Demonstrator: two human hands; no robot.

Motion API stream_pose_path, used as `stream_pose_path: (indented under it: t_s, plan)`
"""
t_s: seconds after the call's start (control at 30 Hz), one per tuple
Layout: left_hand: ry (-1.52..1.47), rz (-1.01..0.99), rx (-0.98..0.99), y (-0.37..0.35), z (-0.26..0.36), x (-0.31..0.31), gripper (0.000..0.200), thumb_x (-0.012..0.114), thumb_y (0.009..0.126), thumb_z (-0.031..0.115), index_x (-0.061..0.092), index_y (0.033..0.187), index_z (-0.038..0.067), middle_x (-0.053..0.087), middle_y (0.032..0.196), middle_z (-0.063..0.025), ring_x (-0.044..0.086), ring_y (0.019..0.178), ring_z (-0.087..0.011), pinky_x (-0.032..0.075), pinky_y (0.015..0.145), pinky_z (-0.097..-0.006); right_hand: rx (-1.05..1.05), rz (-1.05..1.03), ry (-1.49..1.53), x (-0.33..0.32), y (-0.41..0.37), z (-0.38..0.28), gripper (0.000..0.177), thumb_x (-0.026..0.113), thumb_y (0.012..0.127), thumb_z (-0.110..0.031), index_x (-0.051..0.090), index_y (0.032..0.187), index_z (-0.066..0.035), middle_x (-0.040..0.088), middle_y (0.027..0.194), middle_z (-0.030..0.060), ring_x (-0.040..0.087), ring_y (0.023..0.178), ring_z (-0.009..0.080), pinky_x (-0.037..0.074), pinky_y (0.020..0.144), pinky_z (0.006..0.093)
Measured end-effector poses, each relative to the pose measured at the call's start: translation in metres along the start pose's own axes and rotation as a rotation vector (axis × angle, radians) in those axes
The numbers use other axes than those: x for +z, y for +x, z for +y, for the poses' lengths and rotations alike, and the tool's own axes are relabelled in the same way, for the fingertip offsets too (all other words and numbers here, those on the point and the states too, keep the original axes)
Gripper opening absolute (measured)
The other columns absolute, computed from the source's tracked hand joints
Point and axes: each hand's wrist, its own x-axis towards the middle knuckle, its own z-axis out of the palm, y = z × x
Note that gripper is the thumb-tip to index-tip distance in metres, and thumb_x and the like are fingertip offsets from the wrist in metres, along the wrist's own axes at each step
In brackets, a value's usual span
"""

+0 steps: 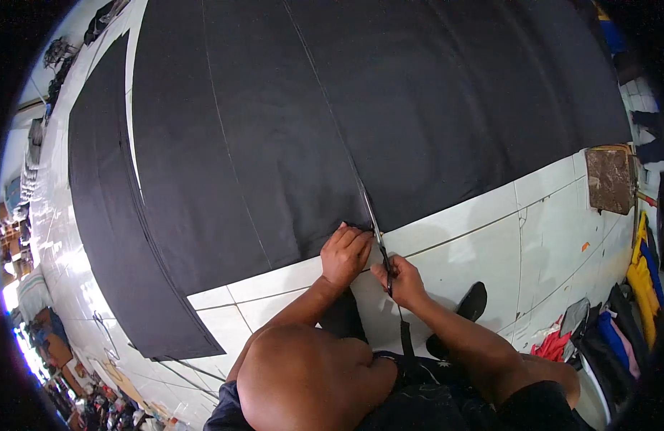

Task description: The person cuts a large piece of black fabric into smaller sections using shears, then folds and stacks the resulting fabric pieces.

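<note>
A wide sheet of black fabric [289, 158] lies spread flat, with thin pale lines drawn along it. My right hand [402, 281] grips the dark handles of a pair of scissors [376, 224] at the near edge. The blades point away from me, along one of the pale lines. Just left of them, my left hand [344, 253] is closed at the cloth's edge, its fingertips partly hidden. A thin dark cord or strap [402, 320] runs from near the scissor handles toward my body.
A separate long black fabric strip [145, 244] lies at left. White tiles [468, 233] surround the cloth. A worn brown block [610, 179] sits by its right corner. Coloured cloths [619, 327] are heaped at lower right; assorted clutter [95, 402] lies at lower left. A dark shoe [473, 302] is near my right arm.
</note>
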Motion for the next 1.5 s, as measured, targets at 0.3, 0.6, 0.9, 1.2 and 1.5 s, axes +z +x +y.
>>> stream_pose_path:
  t_s: [0.3,0.6,0.9,1.2,1.5]
  plan:
    - [-0.014,-0.034,0.005,0.001,0.000,-0.002,0.018,0.077,0.074,0.006,0.073,0.091,0.008,0.069,0.089,-0.0057,0.067,0.087,-0.0250,0.054,0.094,-0.0408,0.031,0.023,-0.002,0.003,0.004,-0.008,0.045,0.074,0.089,-0.045,0.058,0.081,-0.004,0.057,0.064,0.0051,0.053,0.060,0.0159,0.044,0.058,0.0354]
    - [0.080,-0.209,0.066,-0.006,0.001,-0.009,0.037,0.075,0.074,0.019,0.069,0.109,0.009,0.064,0.105,-0.0066,0.062,0.103,-0.0279,0.046,0.105,-0.0451,-0.052,0.070,-0.134,-0.002,0.015,-0.053,0.055,0.069,0.089,-0.056,0.057,0.080,-0.003,0.058,0.066,0.0073,0.055,0.062,0.0183,0.045,0.059,0.0358]
    - [0.094,-0.253,0.073,-0.010,-0.003,-0.012,0.047,0.072,0.077,0.026,0.065,0.119,0.007,0.061,0.114,-0.0086,0.058,0.114,-0.0276,0.039,0.112,-0.0452,-0.055,0.096,-0.029,0.006,0.021,-0.059,0.052,0.071,0.088,-0.053,0.060,0.083,-0.003,0.057,0.068,0.0051,0.054,0.063,0.0175,0.044,0.059,0.0324]
    - [0.068,-0.287,0.113,-0.017,-0.009,-0.007,0.047,0.071,0.076,0.016,0.064,0.121,0.005,0.061,0.122,-0.0111,0.055,0.120,-0.0294,0.034,0.115,-0.0493,-0.036,0.149,-0.120,0.006,0.042,-0.075,0.047,0.074,0.090,-0.046,0.054,0.074,-0.006,0.051,0.064,-0.0016,0.046,0.059,0.0069,0.037,0.051,0.0256]
    - [0.073,-0.313,0.145,-0.018,-0.010,-0.011,0.052,0.072,0.076,0.016,0.061,0.125,0.003,0.059,0.122,-0.0134,0.054,0.120,-0.0310,0.033,0.116,-0.0512,-0.015,0.051,0.034,0.009,0.049,-0.057,0.044,0.072,0.091,-0.045,0.053,0.078,-0.007,0.053,0.061,-0.0007,0.049,0.051,0.0076,0.038,0.047,0.0243]
